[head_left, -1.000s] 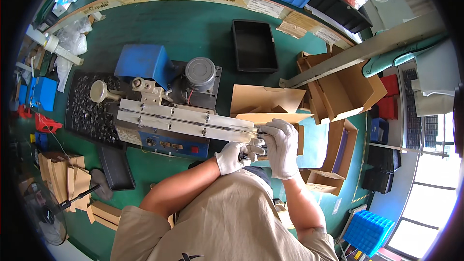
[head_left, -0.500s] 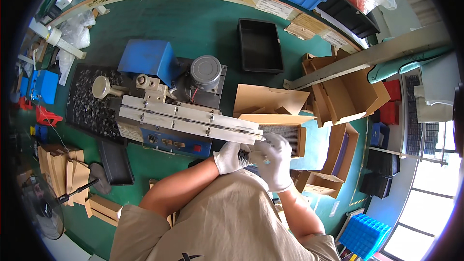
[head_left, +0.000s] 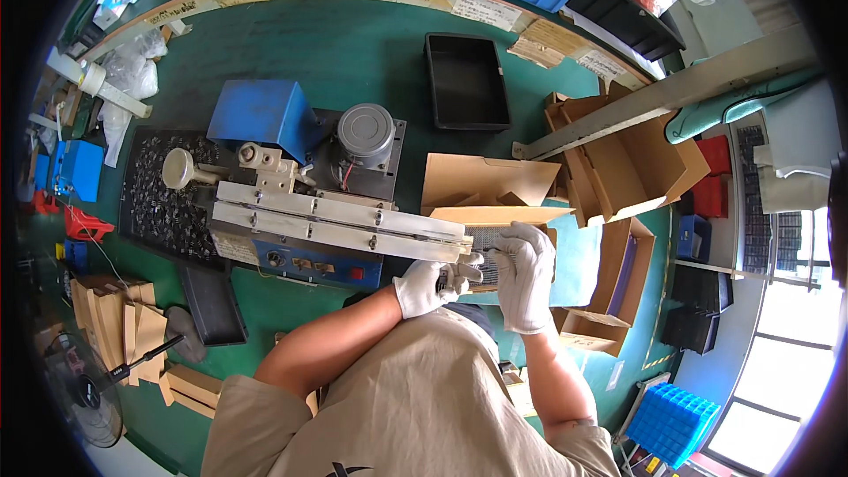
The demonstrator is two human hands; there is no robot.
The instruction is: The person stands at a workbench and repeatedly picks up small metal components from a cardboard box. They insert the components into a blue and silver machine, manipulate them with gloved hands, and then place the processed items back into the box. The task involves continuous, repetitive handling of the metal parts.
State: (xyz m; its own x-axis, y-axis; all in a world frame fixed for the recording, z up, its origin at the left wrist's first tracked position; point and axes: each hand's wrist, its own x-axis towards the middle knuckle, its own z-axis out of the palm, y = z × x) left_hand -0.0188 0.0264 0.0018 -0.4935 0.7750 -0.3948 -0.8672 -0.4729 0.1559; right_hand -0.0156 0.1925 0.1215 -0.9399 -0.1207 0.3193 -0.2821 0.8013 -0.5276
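My left hand (head_left: 427, 290), in a white glove, is curled below the right end of the machine's metal rail (head_left: 340, 223). Small dark parts show partly between its fingers; their exact kind is too small to tell. My right hand (head_left: 528, 281), also gloved in white, is right of the rail end with fingertips pressed together; whatever they hold, if anything, is hidden. Behind both hands is an open cardboard box (head_left: 495, 215) with a grey, finely ribbed layer inside, partly covered by my hands. The machine has a blue housing (head_left: 262, 115) and a round grey motor (head_left: 367, 130).
Many small black parts cover a dark tray (head_left: 163, 199) left of the machine. A black bin (head_left: 468, 84) stands behind. Cardboard boxes (head_left: 632, 163) and a slanting metal post (head_left: 671, 97) are at right. A black fan (head_left: 84, 380) is at lower left.
My right hand has moved right, away from the rail end and my left hand. The left hand's fingers now extend further right under the rail end. The whole view has shifted slightly.
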